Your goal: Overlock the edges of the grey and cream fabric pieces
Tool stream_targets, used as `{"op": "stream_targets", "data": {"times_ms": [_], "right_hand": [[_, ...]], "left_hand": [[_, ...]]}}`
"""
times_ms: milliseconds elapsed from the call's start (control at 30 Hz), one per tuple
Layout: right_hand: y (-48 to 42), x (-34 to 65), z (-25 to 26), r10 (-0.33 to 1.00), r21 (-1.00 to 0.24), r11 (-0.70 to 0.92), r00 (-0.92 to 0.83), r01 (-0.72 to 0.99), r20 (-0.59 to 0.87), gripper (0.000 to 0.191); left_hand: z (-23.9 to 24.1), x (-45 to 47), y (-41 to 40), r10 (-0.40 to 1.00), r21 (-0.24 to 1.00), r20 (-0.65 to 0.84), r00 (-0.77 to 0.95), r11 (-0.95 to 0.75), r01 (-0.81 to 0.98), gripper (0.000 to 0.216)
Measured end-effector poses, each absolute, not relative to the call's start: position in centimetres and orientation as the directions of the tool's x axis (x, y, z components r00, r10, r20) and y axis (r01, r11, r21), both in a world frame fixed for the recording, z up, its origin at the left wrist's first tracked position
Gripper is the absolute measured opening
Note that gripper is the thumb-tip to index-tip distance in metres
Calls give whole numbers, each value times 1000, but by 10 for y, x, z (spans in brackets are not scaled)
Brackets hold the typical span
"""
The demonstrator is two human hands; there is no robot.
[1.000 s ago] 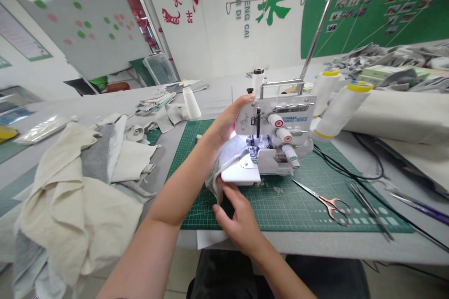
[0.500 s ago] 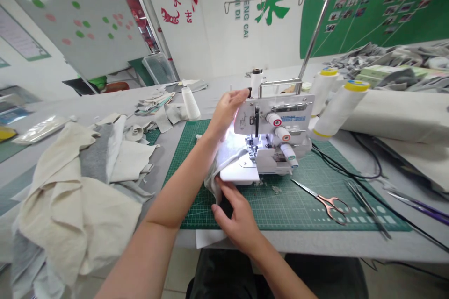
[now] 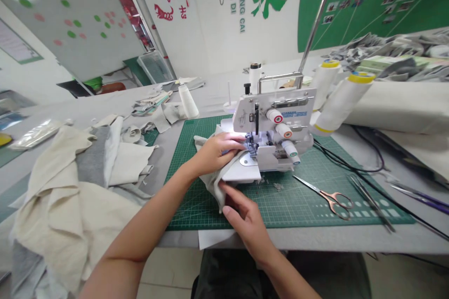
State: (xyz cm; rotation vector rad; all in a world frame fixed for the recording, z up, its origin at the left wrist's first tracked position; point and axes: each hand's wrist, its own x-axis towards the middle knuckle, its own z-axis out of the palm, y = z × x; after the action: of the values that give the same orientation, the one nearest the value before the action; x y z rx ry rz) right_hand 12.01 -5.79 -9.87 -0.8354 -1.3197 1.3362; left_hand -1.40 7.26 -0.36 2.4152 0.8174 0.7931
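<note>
A white overlock sewing machine [image 3: 277,112] stands in front of me with its work light on. A grey piece of fabric [image 3: 213,184] lies over the left part of its bed and hangs off the front corner. My left hand [image 3: 217,150] rests on this fabric, its fingers stretched toward the presser foot [image 3: 251,145]. Under the front of the bed, my right hand [image 3: 247,219] has its thumb and fingers apart. Its fingertips are at the hanging edge of the fabric and partly tucked under the bed.
Scissors [image 3: 328,198] and tweezers [image 3: 372,203] lie on the green cutting mat [image 3: 280,201] at right. Black cables [image 3: 336,163] run behind them. Beige and grey cloth [image 3: 70,196] is heaped at left. Thread cones [image 3: 345,105] stand by the machine; another cone [image 3: 188,102] leans behind the mat.
My left hand has come down from the machine's upper left side onto the fabric by the presser foot. The right hand stays near the front corner of the bed.
</note>
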Motion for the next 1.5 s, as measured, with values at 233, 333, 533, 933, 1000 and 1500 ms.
{"op": "stream_targets", "data": {"times_ms": [233,333,533,933,1000,1500], "right_hand": [[-76,140,-104,978,-904,-33,-200,-426,59,40],[-79,148,-109,991,-912,-39,-132,-408,17,35],[-80,160,-103,999,-904,-46,-12,-425,-45,26],[-70,180,-90,980,-965,187,103,-186,171,16],[-68,182,-87,972,-970,221,103,-99,211,15],[-24,183,-68,859,-698,462,-80,548,506,38]], "left_hand": [[-2,-12,50,616,403,373,694,-781,477,28],[1,-7,40,628,403,357,692,-772,492,26],[3,1,20,687,356,320,653,-726,588,29],[-6,17,-9,753,261,287,592,-656,708,45],[-7,17,-11,754,255,278,595,-655,711,46],[-12,14,-2,717,210,257,648,-696,687,52]]}}
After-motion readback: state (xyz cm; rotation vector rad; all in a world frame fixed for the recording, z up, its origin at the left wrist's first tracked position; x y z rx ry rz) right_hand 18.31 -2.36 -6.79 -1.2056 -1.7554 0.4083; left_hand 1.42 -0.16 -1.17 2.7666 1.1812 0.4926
